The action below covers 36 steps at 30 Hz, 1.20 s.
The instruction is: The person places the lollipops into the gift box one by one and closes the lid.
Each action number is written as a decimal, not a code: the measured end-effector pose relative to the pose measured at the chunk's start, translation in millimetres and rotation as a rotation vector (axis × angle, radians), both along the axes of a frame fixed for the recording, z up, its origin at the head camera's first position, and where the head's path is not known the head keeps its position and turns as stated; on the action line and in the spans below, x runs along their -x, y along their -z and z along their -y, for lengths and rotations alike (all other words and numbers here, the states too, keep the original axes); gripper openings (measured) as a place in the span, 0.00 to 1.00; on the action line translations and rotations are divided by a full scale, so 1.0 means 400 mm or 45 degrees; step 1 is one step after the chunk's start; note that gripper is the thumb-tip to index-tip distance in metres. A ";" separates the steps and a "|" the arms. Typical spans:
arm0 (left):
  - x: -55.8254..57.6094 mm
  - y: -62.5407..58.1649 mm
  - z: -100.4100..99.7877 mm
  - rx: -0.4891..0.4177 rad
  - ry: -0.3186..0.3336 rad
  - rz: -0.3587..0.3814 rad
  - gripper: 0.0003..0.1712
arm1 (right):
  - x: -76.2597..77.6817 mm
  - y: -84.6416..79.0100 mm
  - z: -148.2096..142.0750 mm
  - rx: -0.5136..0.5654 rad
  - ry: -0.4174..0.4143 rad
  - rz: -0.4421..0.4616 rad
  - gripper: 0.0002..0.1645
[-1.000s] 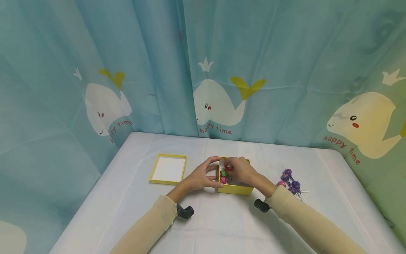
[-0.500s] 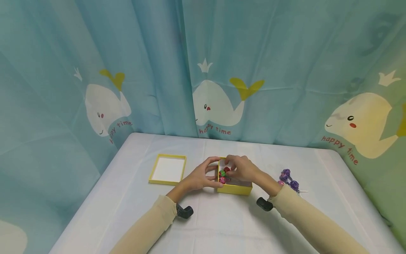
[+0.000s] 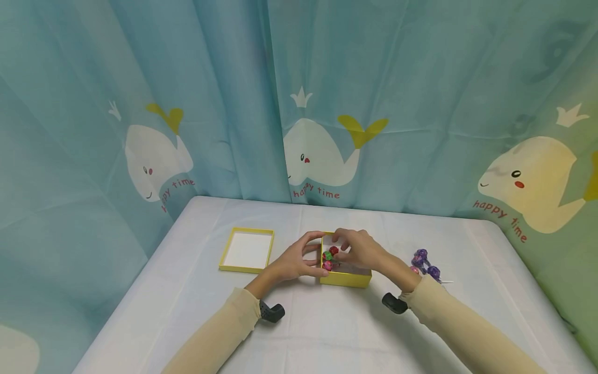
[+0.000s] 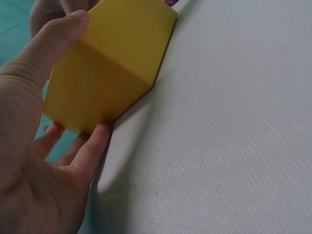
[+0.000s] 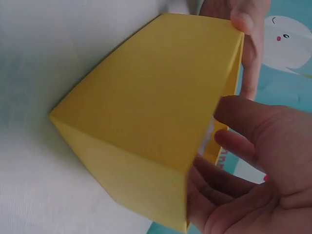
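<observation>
The right hand (image 3: 359,249) has its fingers apart at the opening of the yellow box (image 3: 345,280). Inside, towards 9 o'clock, the red lollipop (image 3: 334,250) shows more fully than 1 second ago, so probably it is released. The left hand (image 3: 293,261) grips the box's 9 o'clock side.

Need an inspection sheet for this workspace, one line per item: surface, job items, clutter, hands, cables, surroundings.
Surface: table with white covering, lightly creased.
Job items: yellow box, open; red lollipop, green lollipop and pink lollipop visible inside. Yellow lid off, inside up, left of box. Purple lollipops right of box, group partly hidden by sleeve.
Clutter: nothing seen.
Left hand: grips box's left end.
Right hand: fingers reach into box; thumb and forefinger apart.
Cables: nothing seen.
Surroundings: blue-green curtain, whale and "happy time" prints.
</observation>
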State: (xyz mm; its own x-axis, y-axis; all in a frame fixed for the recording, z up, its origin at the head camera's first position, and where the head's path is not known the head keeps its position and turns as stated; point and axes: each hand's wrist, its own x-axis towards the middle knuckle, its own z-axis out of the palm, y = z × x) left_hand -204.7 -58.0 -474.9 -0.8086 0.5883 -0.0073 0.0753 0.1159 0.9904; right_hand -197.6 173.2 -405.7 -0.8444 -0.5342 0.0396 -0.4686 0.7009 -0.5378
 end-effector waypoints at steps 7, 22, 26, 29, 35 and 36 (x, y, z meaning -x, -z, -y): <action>0.001 -0.002 -0.001 0.006 0.009 0.002 0.53 | -0.006 -0.019 -0.038 0.052 -0.038 -0.074 0.23; 0.003 -0.002 -0.001 0.013 -0.001 0.008 0.54 | -0.034 -0.047 -0.147 0.215 -0.156 -0.183 0.28; 0.002 -0.001 0.000 0.023 0.003 -0.004 0.55 | -0.042 -0.040 -0.174 0.213 -0.140 -0.268 0.26; 0.002 -0.002 0.002 0.014 0.011 -0.009 0.54 | -0.050 -0.037 -0.193 0.206 -0.115 -0.300 0.25; 0.006 -0.001 0.003 0.005 0.017 -0.009 0.55 | -0.070 -0.037 -0.227 0.160 -0.070 -0.327 0.25; 0.006 0.000 0.003 0.005 0.019 -0.010 0.55 | -0.074 -0.035 -0.233 0.151 -0.064 -0.331 0.26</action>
State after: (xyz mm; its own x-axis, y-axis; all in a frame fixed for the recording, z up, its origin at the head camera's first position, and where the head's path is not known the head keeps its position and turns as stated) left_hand -207.1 -59.3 -474.9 -0.7996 0.6005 -0.0036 0.0847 0.1186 0.9893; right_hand -167.9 266.6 -391.7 -0.7701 -0.5540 0.3162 -0.6343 0.6124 -0.4719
